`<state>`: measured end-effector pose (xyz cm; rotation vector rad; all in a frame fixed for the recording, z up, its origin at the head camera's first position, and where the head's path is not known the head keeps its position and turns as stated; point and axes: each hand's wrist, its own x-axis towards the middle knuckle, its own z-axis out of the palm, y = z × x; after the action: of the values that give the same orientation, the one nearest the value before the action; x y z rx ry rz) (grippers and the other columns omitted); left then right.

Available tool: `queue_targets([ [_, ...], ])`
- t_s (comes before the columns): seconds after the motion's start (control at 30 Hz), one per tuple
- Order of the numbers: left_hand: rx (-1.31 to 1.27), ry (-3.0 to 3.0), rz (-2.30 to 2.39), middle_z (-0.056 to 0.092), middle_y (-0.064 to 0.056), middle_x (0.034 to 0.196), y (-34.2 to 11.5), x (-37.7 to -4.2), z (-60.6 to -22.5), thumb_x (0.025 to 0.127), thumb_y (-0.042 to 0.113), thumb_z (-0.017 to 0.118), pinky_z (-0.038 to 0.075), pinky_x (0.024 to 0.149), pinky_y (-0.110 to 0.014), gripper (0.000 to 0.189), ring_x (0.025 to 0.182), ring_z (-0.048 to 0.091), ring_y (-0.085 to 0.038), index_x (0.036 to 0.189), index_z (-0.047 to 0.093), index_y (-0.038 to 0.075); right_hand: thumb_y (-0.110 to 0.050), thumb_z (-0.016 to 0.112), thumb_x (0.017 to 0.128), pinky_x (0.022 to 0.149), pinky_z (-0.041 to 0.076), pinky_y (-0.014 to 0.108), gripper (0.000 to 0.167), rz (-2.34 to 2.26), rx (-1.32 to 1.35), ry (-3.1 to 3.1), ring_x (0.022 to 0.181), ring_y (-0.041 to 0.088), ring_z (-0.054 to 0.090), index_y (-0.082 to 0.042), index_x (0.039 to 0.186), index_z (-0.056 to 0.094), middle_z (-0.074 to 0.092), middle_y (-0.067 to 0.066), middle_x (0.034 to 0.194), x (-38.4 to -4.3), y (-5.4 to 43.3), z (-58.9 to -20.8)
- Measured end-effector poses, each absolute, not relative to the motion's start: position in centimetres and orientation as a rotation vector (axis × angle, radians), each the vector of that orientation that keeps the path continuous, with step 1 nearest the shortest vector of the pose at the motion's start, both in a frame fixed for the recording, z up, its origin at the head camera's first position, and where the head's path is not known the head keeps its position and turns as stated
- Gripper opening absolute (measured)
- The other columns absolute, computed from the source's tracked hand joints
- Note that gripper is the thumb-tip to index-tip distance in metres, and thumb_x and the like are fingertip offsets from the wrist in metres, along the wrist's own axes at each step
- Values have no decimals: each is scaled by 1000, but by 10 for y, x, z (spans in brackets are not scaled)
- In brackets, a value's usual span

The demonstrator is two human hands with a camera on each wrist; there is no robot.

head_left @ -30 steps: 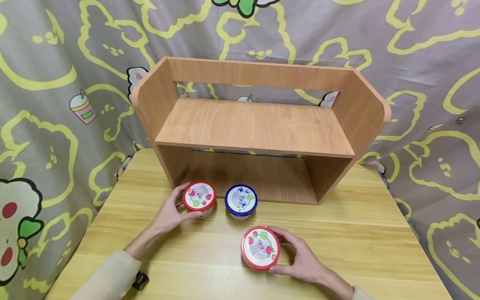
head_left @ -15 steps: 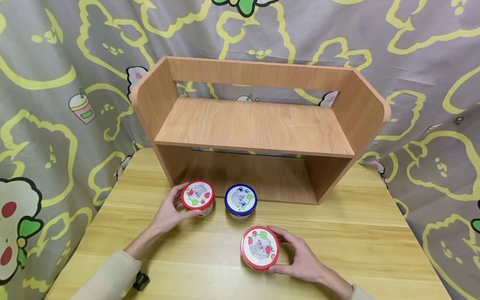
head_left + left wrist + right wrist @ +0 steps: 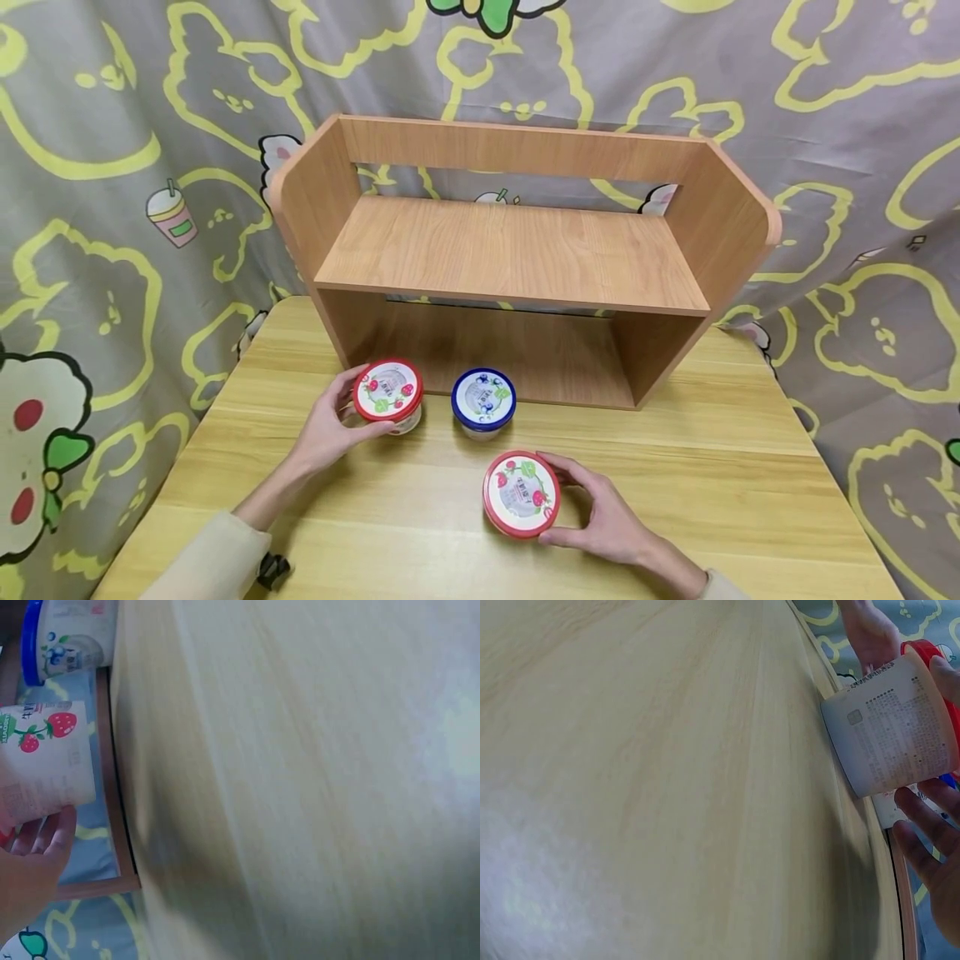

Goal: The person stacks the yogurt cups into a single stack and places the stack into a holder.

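The small print on the left red-lidded tub (image 3: 387, 390) and the right red-lidded tub (image 3: 521, 494) was unreadable, and a black object (image 3: 273, 572) by the left sleeve (image 3: 213, 557) (whatever it was) showed too small to identify. The left wrist view cropped the left hand (image 3: 31, 876) and the blue-lidded tub (image 3: 79, 641); the right wrist view cropped the right hand (image 3: 945, 883).

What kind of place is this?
Probably a curtained-off tabletop corner, perhaps at home or in a small studio: cartoon-print fabric hangs behind a wood-grain table that bears a two-tier shelf.
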<state>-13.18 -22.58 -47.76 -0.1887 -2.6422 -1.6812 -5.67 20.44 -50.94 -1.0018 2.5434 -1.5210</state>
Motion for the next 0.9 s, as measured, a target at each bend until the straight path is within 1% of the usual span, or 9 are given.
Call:
queue_targets([
  [0.13, -240, -2650, -1669, 59, -14, 146, -225, -124, -470, 79, 20, 94, 51, 98, -10, 94, 125, 57, -13, 157, 42, 11, -25, 96, 78, 102, 58, 31, 92, -1515, -984, 2549, 121, 8, 66, -15, 156, 48, 69, 5, 140, -57, 205, -510],
  [0.27, -294, -2662, -1652, 60, -13, 146, -222, -116, -461, 78, 20, 95, 52, 99, -11, 94, 121, 58, -1, 156, 43, 11, -25, 95, 78, 102, 58, 31, 91, -1515, -975, 2549, 121, 8, 66, -16, 156, 48, 69, 5, 140, -56, 205, -510],
  [0.37, -300, -2659, -1641, 61, -11, 145, -219, -111, -456, 78, 21, 95, 52, 100, -11, 93, 119, 57, 4, 156, 44, 12, -25, 96, 78, 102, 58, 30, 91, -1518, -967, 2549, 120, 8, 66, -16, 155, 49, 69, 5, 140, -56, 205, -511],
  [0.57, -312, -2634, -1626, 62, -11, 143, -215, -105, -448, 78, 20, 95, 53, 98, -12, 92, 118, 58, 2, 155, 45, 13, -25, 96, 78, 102, 58, 30, 91, -1527, -968, 2549, 120, 8, 66, -16, 155, 49, 69, 5, 139, -56, 206, -512],
  [0.9, -402, -2594, -1646, 66, -8, 140, -205, -98, -428, 75, 18, 97, 54, 99, -15, 93, 118, 60, 2, 154, 48, 16, -24, 95, 78, 102, 58, 30, 90, -1532, -954, 2550, 119, 7, 67, -16, 155, 50, 69, 5, 139, -55, 205, -513],
])
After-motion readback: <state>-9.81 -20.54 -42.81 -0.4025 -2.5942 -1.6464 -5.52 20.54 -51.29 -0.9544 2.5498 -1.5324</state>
